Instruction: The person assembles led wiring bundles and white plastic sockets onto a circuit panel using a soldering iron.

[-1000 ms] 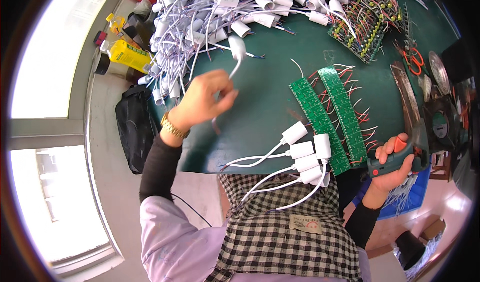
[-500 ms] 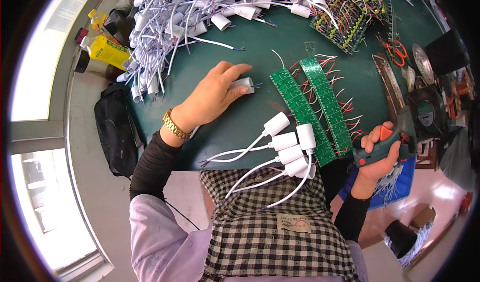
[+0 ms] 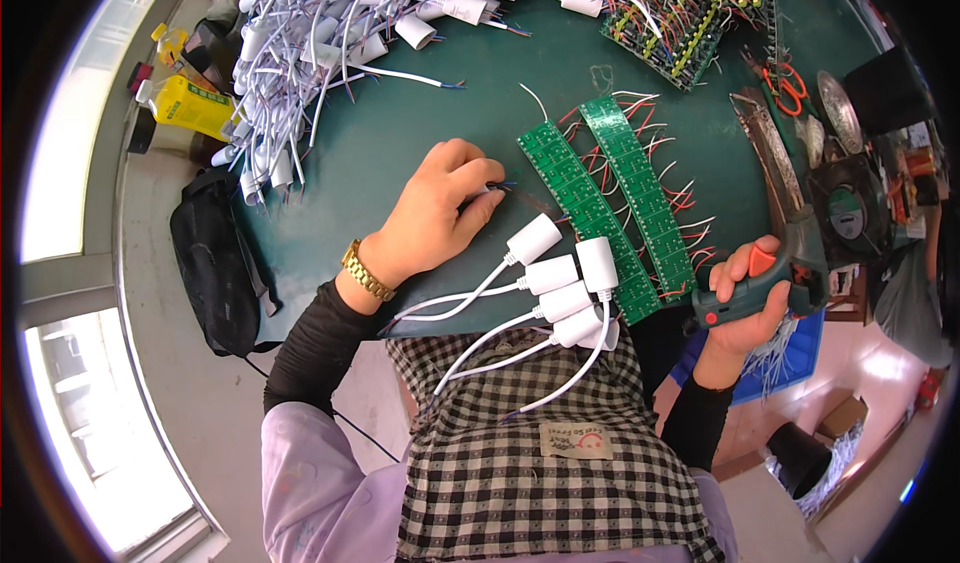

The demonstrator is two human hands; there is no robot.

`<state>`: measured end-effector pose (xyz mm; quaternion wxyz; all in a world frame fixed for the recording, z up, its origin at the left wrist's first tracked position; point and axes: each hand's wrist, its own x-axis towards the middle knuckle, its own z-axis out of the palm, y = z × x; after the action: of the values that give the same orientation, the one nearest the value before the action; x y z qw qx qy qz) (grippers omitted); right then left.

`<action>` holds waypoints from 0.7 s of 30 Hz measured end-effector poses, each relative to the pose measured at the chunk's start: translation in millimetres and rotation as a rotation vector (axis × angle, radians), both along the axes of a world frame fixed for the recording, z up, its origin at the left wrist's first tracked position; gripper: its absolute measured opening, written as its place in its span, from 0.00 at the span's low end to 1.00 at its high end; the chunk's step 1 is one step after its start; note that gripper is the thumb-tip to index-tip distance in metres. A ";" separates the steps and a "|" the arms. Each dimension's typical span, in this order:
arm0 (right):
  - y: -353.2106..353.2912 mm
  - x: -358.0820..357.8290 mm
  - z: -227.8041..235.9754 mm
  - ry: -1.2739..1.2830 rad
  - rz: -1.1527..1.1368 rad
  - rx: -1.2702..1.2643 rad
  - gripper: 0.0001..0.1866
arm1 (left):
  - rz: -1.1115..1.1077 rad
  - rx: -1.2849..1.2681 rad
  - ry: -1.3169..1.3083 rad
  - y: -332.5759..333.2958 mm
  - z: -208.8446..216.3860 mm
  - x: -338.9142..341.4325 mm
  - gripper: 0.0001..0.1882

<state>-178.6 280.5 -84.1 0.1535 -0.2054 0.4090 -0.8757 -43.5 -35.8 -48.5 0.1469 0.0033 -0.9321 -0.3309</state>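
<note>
My left hand (image 3: 440, 203), with a gold watch at its wrist, is closed over the table. Its thumb and index finger pinch thin dark wire ends (image 3: 504, 186); the white cylindrical housing they belong to is hidden under the hand. My right hand (image 3: 745, 298) is wrapped round a dark green pistol-grip tool (image 3: 745, 303) with an orange trigger, off the table's near right side. Between the hands lie two green circuit board strips (image 3: 580, 198) (image 3: 640, 188) with red and white wires. Several white cabled housings (image 3: 555, 275) rest at the near edge, their cables hanging over my checked apron.
A heap of white cabled housings (image 3: 330, 53) fills the far left. Populated circuit boards (image 3: 665, 23) lie at the far right, near orange-handled scissors (image 3: 790, 88). A yellow bottle (image 3: 190, 108) and black bag (image 3: 215, 263) are at left, a small fan (image 3: 845, 208) at right.
My left hand has closed further around the wire ends, and the white housing between its fingers has gone out of sight. The whole view has shifted slightly; my right hand keeps the tool.
</note>
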 end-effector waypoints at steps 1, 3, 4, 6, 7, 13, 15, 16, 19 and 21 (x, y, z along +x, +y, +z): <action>0.1 -0.3 -0.3 0.004 0.008 0.000 0.27 | 0.003 -0.001 -0.004 1.1 -0.8 0.2 0.12; 1.3 -1.3 -1.1 0.002 0.024 -0.014 0.27 | -0.023 -0.031 0.041 3.7 -2.4 -0.3 0.10; 1.7 -1.5 -1.5 0.004 0.037 -0.027 0.28 | -0.021 -0.032 0.038 4.7 -3.6 -0.6 0.10; 2.3 -1.5 -2.0 0.001 0.037 -0.028 0.28 | -0.024 -0.165 0.089 6.9 -6.1 -1.9 0.09; 2.9 -1.4 -2.4 0.001 0.034 -0.027 0.28 | -0.025 -0.165 0.087 8.4 -5.9 -2.5 0.09; 4.9 0.3 -4.1 0.003 0.072 -0.047 0.29 | 0.079 -0.454 0.003 27.8 6.8 0.1 0.10; 5.2 0.3 -4.9 0.000 0.076 -0.063 0.29 | 0.153 -0.454 -0.072 32.7 9.5 1.8 0.09; 5.4 0.3 -5.3 0.000 0.083 -0.078 0.29 | 0.151 -0.454 -0.074 34.3 10.8 2.4 0.09; 5.1 0.2 -6.4 0.015 0.092 -0.109 0.29 | 0.163 -0.324 -0.069 37.2 16.2 1.1 0.08; 5.4 0.7 -7.0 0.018 0.092 -0.111 0.30 | 0.177 -0.189 -0.070 38.9 21.8 -1.4 0.08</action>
<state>-177.8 285.8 -91.1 0.1782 -0.2402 0.3513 -0.8872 -44.9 3.1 -26.7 0.1427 0.0832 -0.9597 -0.2272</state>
